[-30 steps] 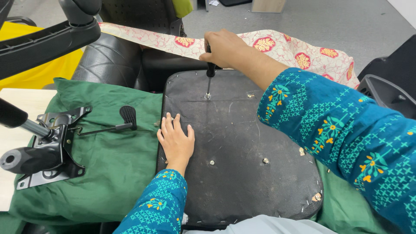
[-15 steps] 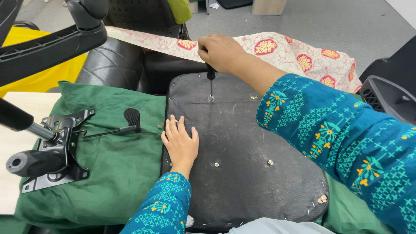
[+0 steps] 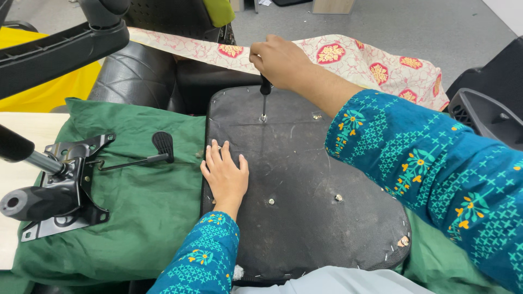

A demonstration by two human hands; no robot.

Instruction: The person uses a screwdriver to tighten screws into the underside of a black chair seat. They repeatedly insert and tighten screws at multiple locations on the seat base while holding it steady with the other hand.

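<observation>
While standing upright on a screw hole near the far edge of the upturned office-chair seat base [image 3: 305,179], the screwdriver [image 3: 265,98] sits clamped at its black handle by the right hand [image 3: 278,59], fingers curled shut around it. Pressed flat on the seat base's near left part, open with fingers spread: the left hand [image 3: 224,175], gripping nothing. Under the base, a green cloth [image 3: 147,207]. On that cloth to the left, well apart from the hands, a black chair tilt mechanism [image 3: 60,185] with its lever [image 3: 147,155]. Beyond the base, a floral-patterned cloth [image 3: 348,57] draped over a black leather chair [image 3: 136,73].
</observation>
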